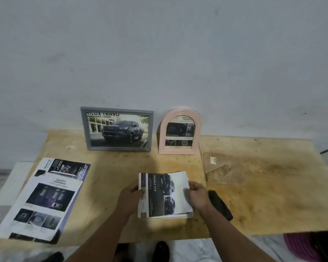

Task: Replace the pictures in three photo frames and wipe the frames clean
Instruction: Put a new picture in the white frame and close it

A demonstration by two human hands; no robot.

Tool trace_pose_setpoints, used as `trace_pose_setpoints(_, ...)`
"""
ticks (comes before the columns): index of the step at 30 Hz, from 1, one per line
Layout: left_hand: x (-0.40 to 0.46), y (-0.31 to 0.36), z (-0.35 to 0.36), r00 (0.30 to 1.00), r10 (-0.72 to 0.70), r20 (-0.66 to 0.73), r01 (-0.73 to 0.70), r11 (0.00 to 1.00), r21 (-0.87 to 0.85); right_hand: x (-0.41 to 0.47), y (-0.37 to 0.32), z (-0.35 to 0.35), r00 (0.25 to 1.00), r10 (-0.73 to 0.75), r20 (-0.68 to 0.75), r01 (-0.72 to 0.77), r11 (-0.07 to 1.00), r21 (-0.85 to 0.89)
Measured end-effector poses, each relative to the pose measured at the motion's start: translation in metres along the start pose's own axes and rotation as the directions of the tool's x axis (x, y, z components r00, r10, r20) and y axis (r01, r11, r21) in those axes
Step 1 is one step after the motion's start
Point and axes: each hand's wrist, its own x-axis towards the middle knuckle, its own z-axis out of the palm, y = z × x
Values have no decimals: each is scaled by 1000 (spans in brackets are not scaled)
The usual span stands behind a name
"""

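Note:
A grey rectangular frame (117,129) with a pickup-truck picture leans on the wall at the back of the wooden table (106,167). Right of it stands a pink arched frame (179,131) with a brochure cutting inside. At the table's front lies a third, pale frame (187,215), mostly hidden under a brochure picture (163,193) showing dark cars. My left hand (130,197) grips the picture's left edge. My right hand (197,196) pinches its right edge, thumb on top.
Loose brochure pages (45,199) lie at the front left, overhanging the table edge. A brown backing board with its stand (218,170) lies flat on the right. A black object (220,205) lies beside my right wrist. Pink hose (301,246) sits below the table's right side.

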Motion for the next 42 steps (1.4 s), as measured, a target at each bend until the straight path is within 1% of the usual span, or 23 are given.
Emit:
trace_pose_setpoints(4, 4, -12, 26, 997, 3, -80, 6, 994, 110, 3, 21, -11, 1000, -27, 16, 28, 997, -65)
trace_pose_setpoints(6, 11, -20, 33, 997, 10, -80, 3, 986, 169, 7, 28, -13, 998, -39, 40, 44, 992, -115)
trace_pose_setpoints(8, 15, -26, 37, 995, -12, -99, 34, 973, 228, 12, 33, -16, 997, -55, 58, 64, 985, -161)
trace_pose_setpoints(11, 23, -34, 42, 991, -13, -130, 51, 955, 293, 12, 29, -19, 991, -115, 69, 127, 967, -223)
trace_pose_setpoints(15, 19, -26, 47, 988, -6, -156, 58, 942, 331, 16, 25, -19, 976, -184, 116, 212, 920, -328)
trace_pose_setpoints(20, 14, -22, 51, 985, 73, -157, 6, 892, 451, 25, 32, -17, 972, -202, 117, 233, 832, -504)
trace_pose_setpoints(22, 15, -27, 51, 983, 105, -152, -17, 872, 489, 16, 26, -19, 971, -211, 111, 235, 769, -595)
trace_pose_setpoints(24, 15, -32, 49, 981, 144, -127, -48, 825, 562, 11, 27, -23, 954, -255, 156, 289, 645, -707)
trace_pose_setpoints(25, 15, -36, 47, 985, 147, -90, -59, 775, 630, 7, 28, -24, 938, -278, 208, 333, 556, -761)
trace_pose_setpoints(26, 15, -39, 45, 990, 139, -34, -74, 698, 712, 4, 30, -25, 921, -285, 265, 375, 465, -802)
trace_pose_setpoints(28, 14, -44, 43, 990, 109, 89, -132, 507, 852, -1, 35, -27, 900, -259, 350, 422, 322, -847)
trace_pose_setpoints(29, 12, -46, 43, 986, 101, 132, -162, 424, 891, -2, 38, -27, 896, -247, 369, 431, 277, -859)
trace_pose_setpoints(30, 11, -48, 43, 983, 97, 155, -181, 370, 911, -3, 41, -28, 895, -235, 380, 432, 245, -868)
trace_pose_setpoints(31, 9, -49, 43, 981, 96, 166, -189, 341, 921, -4, 44, -28, 895, -223, 386, 431, 218, -875)
trace_pose_setpoints(35, 5, -49, 42, 980, 89, 175, -195, 338, 921, -9, 50, -29, 884, -251, 394, 439, 159, -884)
trace_pose_setpoints(38, 6, -48, 40, 977, 100, 187, -210, 335, 919, -6, 50, -28, 871, -276, 407, 458, 156, -875)
trace_pose_setpoints(42, 7, -48, 39, 976, 110, 191, -217, 349, 912, -2, 47, -24, 857, -204, 474, 504, 134, -853)
